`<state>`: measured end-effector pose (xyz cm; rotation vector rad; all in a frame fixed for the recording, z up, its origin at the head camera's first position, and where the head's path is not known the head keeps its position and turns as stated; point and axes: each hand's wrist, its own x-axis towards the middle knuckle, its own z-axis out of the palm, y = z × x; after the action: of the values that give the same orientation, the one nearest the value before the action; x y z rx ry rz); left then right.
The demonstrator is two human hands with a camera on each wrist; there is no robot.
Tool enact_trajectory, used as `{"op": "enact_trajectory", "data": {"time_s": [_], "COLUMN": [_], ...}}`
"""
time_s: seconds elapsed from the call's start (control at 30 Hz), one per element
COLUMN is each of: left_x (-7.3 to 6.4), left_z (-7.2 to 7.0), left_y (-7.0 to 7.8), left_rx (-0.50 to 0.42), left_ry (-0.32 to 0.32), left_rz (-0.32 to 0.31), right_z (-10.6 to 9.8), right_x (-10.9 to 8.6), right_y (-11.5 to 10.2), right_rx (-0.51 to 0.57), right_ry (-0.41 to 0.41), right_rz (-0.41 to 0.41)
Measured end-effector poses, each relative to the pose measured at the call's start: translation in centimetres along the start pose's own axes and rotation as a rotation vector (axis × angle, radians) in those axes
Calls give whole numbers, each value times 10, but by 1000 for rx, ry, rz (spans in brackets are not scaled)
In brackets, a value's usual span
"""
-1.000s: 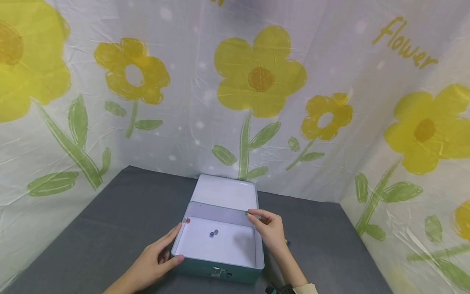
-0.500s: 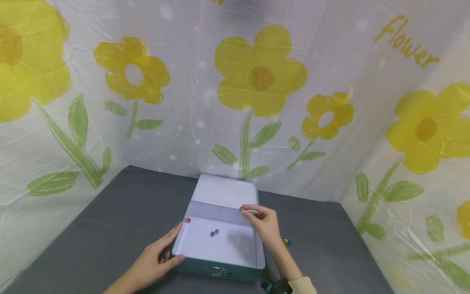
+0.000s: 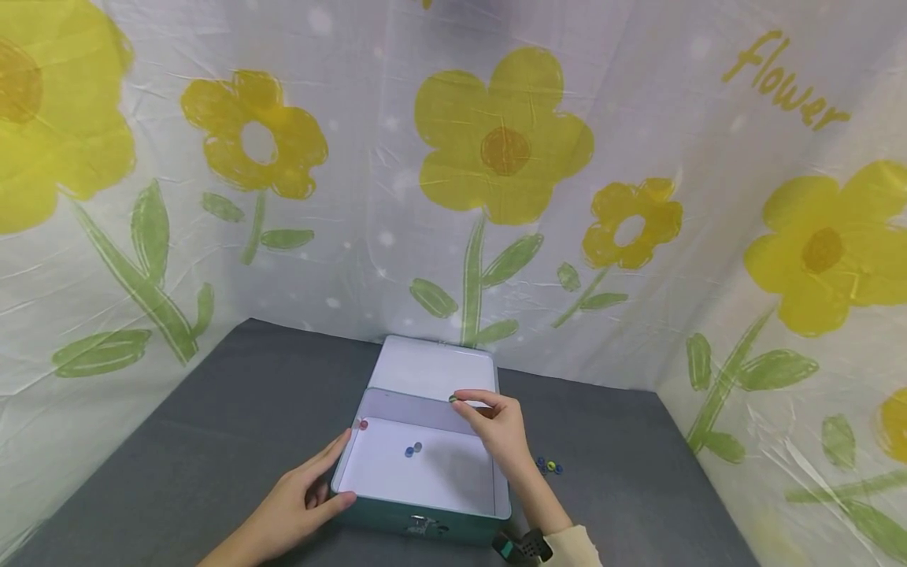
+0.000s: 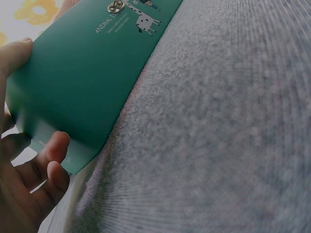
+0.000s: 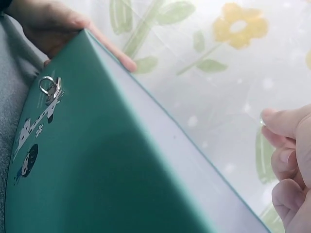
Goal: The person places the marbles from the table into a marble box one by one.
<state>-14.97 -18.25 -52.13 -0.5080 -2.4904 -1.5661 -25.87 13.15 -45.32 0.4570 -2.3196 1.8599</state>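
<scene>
Dark surface [image 3: 234,409] is carrying a green box [image 3: 379,508]; left hand [image 3: 298,496] is gripping its near-left corner, right hand [image 3: 501,429] is pinching a bead [image 3: 453,399] above it, seemingly mid-transfer, next calling for lowering.

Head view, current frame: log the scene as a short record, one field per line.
container: green giraffe-print box, lid open at the back
inside: red marble near the left wall; blue marble and grey marble close together
left hand: touching the box's near left corner
right hand: pinching a green marble above the box
right of box: yellow-green marble among blue marbles
surface: dark grey table
backdrop: flower-print curtain
</scene>
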Motion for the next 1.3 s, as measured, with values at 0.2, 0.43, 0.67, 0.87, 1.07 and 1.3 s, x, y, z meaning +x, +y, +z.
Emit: {"op": "enact_trajectory", "data": {"time_s": [0.2,0.43,0.67,0.87,1.07,1.3], "left_x": [-1,-2,-2,-1,-1,-1], "left_z": [0,0,0,1,1,0], "left_y": [-1,-1,-1,-2,-2,-1], "left_rx": [5,5,-5,0,5,-1], "left_ry": [5,3,-3,3,7,3], "left_rz": [8,5,-13,12,13,7], "right_z": [6,10,13,16,18,16], "right_x": [4,5,4,4,3,3], "right_y": [3,6,7,6,6,5], "right_rx": [-26,-105,-258,-375,-411,-380], "right_ry": [-19,-56,-53,-38,-17,23], "right_rz": [-10,-27,-19,2,12,7]}}
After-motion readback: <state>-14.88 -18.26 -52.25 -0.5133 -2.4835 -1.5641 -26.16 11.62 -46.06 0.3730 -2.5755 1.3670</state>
